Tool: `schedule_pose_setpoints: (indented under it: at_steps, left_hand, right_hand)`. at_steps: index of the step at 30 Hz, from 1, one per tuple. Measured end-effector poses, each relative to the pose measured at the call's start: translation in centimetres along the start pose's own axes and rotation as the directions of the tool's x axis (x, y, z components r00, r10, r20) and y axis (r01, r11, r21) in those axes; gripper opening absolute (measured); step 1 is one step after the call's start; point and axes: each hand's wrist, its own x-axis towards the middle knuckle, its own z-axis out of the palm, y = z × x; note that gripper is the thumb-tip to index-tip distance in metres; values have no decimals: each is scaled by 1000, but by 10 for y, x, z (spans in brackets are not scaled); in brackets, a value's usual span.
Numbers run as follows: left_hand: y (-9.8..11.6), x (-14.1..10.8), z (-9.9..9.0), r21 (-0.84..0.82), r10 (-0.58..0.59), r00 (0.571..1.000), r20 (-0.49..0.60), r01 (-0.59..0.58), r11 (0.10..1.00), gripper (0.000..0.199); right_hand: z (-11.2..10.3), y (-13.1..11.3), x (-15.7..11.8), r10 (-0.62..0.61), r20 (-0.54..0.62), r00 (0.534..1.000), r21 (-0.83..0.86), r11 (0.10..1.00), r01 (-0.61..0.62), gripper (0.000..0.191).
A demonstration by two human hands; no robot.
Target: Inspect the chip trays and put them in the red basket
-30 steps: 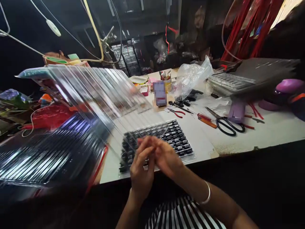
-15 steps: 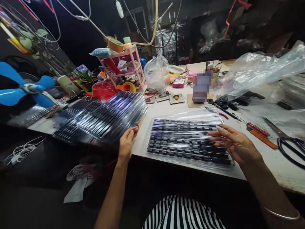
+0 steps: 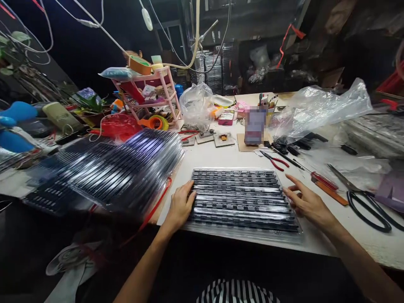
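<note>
A clear plastic tray (image 3: pixel 240 200) with rows of black strips lies flat on the white table near its front edge. My left hand (image 3: pixel 181 204) rests against the tray's left side, fingers slightly apart. At the right side my right hand (image 3: pixel 304 202) has its fingers spread, with the fingertips at the tray's edge. Neither hand is closed around anything. Left of my left hand, a red ribbon (image 3: pixel 154 210) hangs by a large stack of similar trays (image 3: pixel 126 168).
Red-handled pliers (image 3: pixel 276 160), a screwdriver (image 3: pixel 323 181) and large scissors (image 3: pixel 362 193) lie to the right. Clear plastic sheeting (image 3: pixel 325 109) is behind them. A pink rack (image 3: pixel 168 99) stands at the back left, and a blue fan (image 3: pixel 19 126) at the far left.
My left hand has moved from beside the stack to the tray's left side. My right hand has drawn off the strips to the right edge. The view has shifted, and the pliers now show fully.
</note>
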Motion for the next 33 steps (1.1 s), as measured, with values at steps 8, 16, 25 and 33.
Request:
schedule_pose_setpoints:
  at_steps: [8,16,25,33]
  left_hand:
    - [25,8,18,661,28,972,234,-181,728,64]
    - [57,52,51,514,224,812,539,-528,676,75]
    - [-18,0,-1,269,176,961,214,-231,935,55]
    - [-24,-63,-27,186,276,945,174,-307,933,45]
  right_hand:
    - [36,-20,4,-372,202,906,-602,682,415,49]
    - [68,-72,35,-499,515,697,-363,610,705,67]
    - [30,-6,-16,-411,230,882,-432,770,471,50]
    - [-15,30,-83,-553,279,785,-264,742,616,56]
